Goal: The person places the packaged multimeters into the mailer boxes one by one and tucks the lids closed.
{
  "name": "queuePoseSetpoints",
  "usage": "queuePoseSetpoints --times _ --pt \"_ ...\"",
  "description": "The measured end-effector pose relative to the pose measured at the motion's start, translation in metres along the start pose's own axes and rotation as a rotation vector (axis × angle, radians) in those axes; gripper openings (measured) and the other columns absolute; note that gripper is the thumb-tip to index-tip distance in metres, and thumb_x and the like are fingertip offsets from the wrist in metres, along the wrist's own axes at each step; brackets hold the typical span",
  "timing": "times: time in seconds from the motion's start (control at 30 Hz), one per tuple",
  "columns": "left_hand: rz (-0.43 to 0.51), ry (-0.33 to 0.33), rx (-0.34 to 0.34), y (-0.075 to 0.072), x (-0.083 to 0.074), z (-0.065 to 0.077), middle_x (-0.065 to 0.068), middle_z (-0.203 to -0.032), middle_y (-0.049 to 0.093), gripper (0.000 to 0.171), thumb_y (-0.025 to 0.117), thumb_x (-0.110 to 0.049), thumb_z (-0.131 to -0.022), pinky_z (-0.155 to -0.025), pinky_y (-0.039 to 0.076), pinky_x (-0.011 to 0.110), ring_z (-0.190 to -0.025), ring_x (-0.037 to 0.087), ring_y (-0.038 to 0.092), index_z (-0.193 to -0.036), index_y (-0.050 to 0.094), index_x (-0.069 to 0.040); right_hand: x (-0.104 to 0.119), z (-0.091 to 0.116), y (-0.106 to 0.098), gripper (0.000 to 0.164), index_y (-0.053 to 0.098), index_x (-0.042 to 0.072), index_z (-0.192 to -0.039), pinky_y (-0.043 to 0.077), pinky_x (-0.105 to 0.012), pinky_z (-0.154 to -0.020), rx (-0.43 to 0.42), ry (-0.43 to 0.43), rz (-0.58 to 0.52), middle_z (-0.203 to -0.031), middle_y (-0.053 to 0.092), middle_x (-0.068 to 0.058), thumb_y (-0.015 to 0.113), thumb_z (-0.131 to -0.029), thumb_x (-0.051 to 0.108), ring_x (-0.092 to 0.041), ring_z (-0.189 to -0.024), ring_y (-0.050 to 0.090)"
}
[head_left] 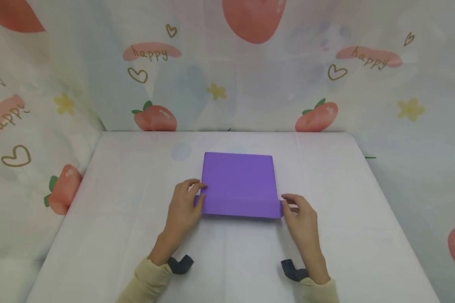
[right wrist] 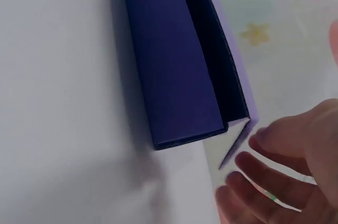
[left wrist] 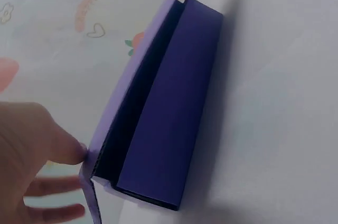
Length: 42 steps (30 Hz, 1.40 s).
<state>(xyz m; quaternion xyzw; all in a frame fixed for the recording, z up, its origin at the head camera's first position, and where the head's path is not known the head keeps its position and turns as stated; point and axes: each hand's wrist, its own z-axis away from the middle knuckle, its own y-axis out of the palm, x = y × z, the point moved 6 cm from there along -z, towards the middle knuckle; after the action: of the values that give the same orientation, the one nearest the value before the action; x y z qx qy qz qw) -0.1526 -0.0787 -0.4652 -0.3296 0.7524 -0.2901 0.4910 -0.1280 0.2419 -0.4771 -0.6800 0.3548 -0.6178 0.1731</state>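
Observation:
A purple cardboard box (head_left: 239, 179) lies on the white-covered table, its lid lowered but a dark gap showing along the front in both wrist views. The lid's front flap (head_left: 242, 207) has a small tab at each end. My left hand (head_left: 183, 208) is at the left end, thumb touching the flap's corner and fingers against the left tab (left wrist: 92, 203). At the opposite end my right hand (head_left: 301, 219) has its thumb at the flap's corner and loosely bent fingers beside the right tab (right wrist: 235, 145). The inside of the box is too dark to make out.
A white cloth covers the table (head_left: 227, 261). Behind and at the sides hangs a printed curtain (head_left: 250, 84) with strawberries, hearts and "happy" lettering. Dark bands (head_left: 181, 265) show at both wrists, by the cream sleeves (head_left: 145, 280).

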Motion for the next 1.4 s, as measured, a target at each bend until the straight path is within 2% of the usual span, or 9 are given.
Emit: queuePoseSetpoints --times 0.03,0.1,0.23,0.37,0.47,0.67,0.77,1.17,1.4 --pt "-0.030 0.053 -0.019 -0.001 -0.006 0.003 0.011 -0.129 0.068 0.026 0.073 -0.004 -0.093 -0.094 0.055 0.054 -0.123 0.039 0.061 -0.117 0.075 -0.013 0.003 0.004 -0.002 0.021 0.071 0.001 -0.119 0.056 -0.019 -0.086 -0.036 -0.014 0.000 -0.119 0.074 -0.016 0.065 -0.099 0.005 -0.031 -0.110 0.071" --pt "-0.091 0.163 -0.042 0.001 -0.019 0.008 0.011 -0.130 0.069 0.026 0.073 -0.005 -0.092 -0.097 0.053 0.057 -0.127 0.040 0.060 -0.116 0.076 -0.014 0.007 0.012 -0.004 0.021 0.071 0.001 -0.118 0.055 -0.019 -0.083 -0.087 -0.044 0.010 -0.118 0.074 -0.015 0.066 -0.098 0.003 -0.031 -0.110 0.071" --pt "-0.216 0.337 -0.015 0.012 -0.045 0.015 0.009 -0.131 0.070 0.030 0.073 -0.013 -0.093 -0.105 0.047 0.062 -0.129 0.038 0.060 -0.123 0.074 -0.017 0.014 0.022 -0.001 0.026 0.067 -0.002 -0.124 0.061 -0.041 -0.086 -0.091 -0.082 0.009 -0.120 0.071 -0.017 0.066 -0.098 0.001 -0.034 -0.110 0.070" --pt "-0.354 0.419 0.071 0.030 -0.061 0.018 0.007 -0.143 0.065 0.047 0.077 -0.026 -0.092 -0.110 0.044 0.065 -0.136 0.036 0.056 -0.137 0.066 -0.022 0.015 0.030 0.007 0.035 0.060 -0.005 -0.132 0.060 -0.052 -0.087 -0.050 -0.072 -0.008 -0.126 0.066 -0.022 0.065 -0.098 0.000 -0.038 -0.111 0.068" --pt "-0.423 0.434 0.136 0.041 -0.065 0.019 0.006 -0.150 0.059 0.060 0.081 -0.032 -0.088 -0.112 0.043 0.064 -0.141 0.037 0.053 -0.144 0.061 -0.025 0.014 0.035 0.013 0.039 0.058 -0.005 -0.135 0.060 -0.053 -0.087 -0.032 -0.055 -0.015 -0.128 0.065 -0.024 0.065 -0.098 0.000 -0.038 -0.111 0.068" --pt "-0.477 0.421 0.166 0.045 -0.070 0.020 0.005 -0.151 0.059 0.067 0.081 -0.005 -0.082 -0.112 0.046 0.062 -0.141 0.036 0.055 -0.143 0.061 -0.026 0.013 0.038 0.019 0.042 0.056 -0.007 -0.137 0.061 -0.052 -0.086 -0.018 -0.049 -0.022 -0.128 0.065 -0.025 0.068 -0.097 0.000 -0.038 -0.107 0.070" --pt "-0.480 0.419 0.172 0.046 -0.071 0.020 0.004 -0.149 0.060 0.065 0.080 -0.005 -0.083 -0.111 0.047 0.062 -0.140 0.036 0.056 -0.142 0.062 -0.026 0.012 0.039 0.020 0.042 0.056 -0.007 -0.137 0.061 -0.052 -0.085 -0.021 -0.046 -0.022 -0.128 0.065 -0.025 0.067 -0.097 0.000 -0.038 -0.106 0.070" --pt "-0.404 0.391 0.182 0.044 -0.075 0.017 0.006 -0.143 0.065 0.050 0.075 -0.004 -0.090 -0.108 0.050 0.063 -0.135 0.038 0.059 -0.135 0.066 -0.024 0.008 0.041 0.021 0.040 0.058 -0.007 -0.136 0.060 -0.050 -0.088 -0.021 -0.013 -0.065 -0.125 0.067 -0.025 0.067 -0.098 0.001 -0.038 -0.109 0.071" --pt "-0.369 0.357 0.237 0.044 -0.078 0.013 0.007 -0.142 0.066 0.047 0.072 -0.002 -0.092 -0.107 0.050 0.066 -0.135 0.040 0.060 -0.134 0.067 -0.022 0.007 0.041 0.019 0.040 0.058 -0.006 -0.136 0.060 -0.048 -0.090 -0.003 0.014 -0.087 -0.127 0.068 -0.025 0.068 -0.098 0.002 -0.038 -0.110 0.071"
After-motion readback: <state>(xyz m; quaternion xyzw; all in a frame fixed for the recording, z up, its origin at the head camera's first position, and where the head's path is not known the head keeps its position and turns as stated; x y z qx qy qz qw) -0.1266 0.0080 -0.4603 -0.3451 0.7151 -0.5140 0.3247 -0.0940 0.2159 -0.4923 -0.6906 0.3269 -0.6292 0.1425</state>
